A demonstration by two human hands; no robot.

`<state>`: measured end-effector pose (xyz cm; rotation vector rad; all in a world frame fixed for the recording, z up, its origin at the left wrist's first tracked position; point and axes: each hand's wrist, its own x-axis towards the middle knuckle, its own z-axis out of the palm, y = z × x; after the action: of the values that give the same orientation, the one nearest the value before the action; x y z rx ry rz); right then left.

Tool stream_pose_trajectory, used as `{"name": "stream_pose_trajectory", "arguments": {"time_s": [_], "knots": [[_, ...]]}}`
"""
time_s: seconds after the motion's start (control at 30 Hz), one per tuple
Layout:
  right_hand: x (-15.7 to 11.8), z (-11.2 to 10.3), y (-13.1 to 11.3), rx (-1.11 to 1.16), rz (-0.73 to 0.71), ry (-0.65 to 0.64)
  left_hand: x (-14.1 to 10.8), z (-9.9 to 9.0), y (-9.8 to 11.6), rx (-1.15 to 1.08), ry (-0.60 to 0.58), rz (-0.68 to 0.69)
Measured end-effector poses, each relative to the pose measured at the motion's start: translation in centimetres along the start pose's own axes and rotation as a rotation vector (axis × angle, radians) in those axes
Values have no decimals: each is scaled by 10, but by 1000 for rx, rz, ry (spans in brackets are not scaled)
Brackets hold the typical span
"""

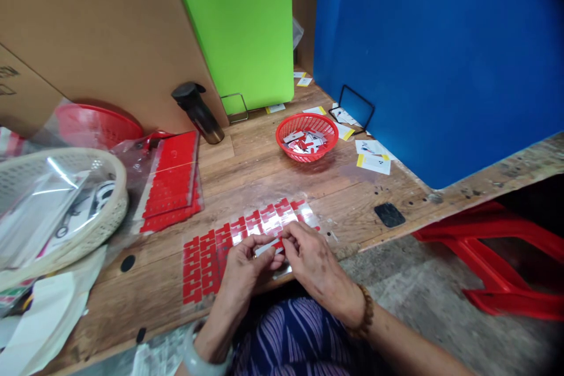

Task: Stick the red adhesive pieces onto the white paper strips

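My left hand (245, 267) is closed on a small whitish flat piece (264, 248), held just above the table's front edge. At the right end of that piece sits a bit of red sticker (278, 243), pinched by the fingertips of my right hand (315, 264). Whether the sticker is fixed to the piece I cannot tell. Beneath both hands lies a clear sheet with rows of red cut-out stickers (222, 241). Beyond it stands a red basket (307, 154) holding several small white and red pieces.
At left are a cream basket (118, 200) of bagged items, stacked red sheets (171, 173) and a dark tumbler (200, 114). Green (247, 29) and blue (432, 59) boards stand behind. Printed cards (373, 163) lie near the blue board. A red stool (484, 241) stands right.
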<state>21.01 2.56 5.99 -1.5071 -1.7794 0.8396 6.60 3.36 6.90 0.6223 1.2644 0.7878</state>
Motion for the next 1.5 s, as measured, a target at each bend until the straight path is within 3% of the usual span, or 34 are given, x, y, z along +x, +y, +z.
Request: {"name": "stream_pose_trajectory", "arguments": {"time_s": [0.3, 0.53, 0.83, 0.93, 1.07, 1.23, 1.5], "knots": [[-1, -4, -4, -130, -40, -5, 0, -3, -2, -7, 22, -6], [0, -2, 8, -106, -144, 3, 0, -6, -2, -43, 12, -17], [0, -10, 0, -194, -143, -36, 2, -10, -5, -35, -12, -34], [0, -11, 5, -171, -143, 8, 3, -11, -6, -17, -3, -21], [6, -19, 16, -57, -92, 97, 0, -13, -3, -12, 34, -33], [9, -30, 15, 149, 38, -43, -4, -12, 2, -37, 44, -77], [-5, -8, 10, 759, 292, -255, -10, -10, 2, 18, 22, -26]]}}
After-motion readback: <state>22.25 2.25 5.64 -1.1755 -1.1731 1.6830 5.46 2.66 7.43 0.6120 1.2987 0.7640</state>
